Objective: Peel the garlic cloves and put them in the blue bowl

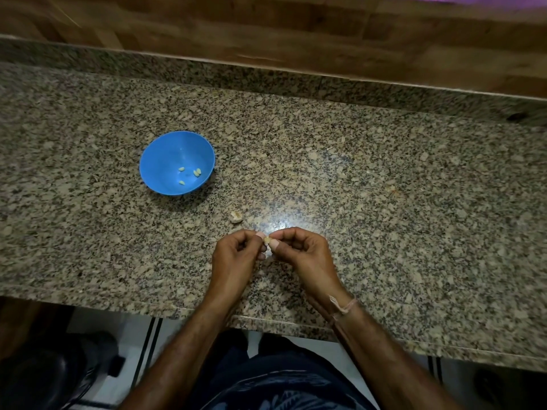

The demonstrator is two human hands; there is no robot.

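Granite worktop (384,173), lower centre: left hand (236,258) and right hand (305,253) pinch one garlic clove (267,240) between curled fingers (275,244), apparently mid-peel, its skin to come off before a reach to the blue bowl (165,143), centre left.

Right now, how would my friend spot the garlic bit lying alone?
Start at the blue bowl on the granite counter. Between it and the left hand, a pale garlic piece lies loose. Unlike the peeled cloves, it's outside the bowl and unheld.
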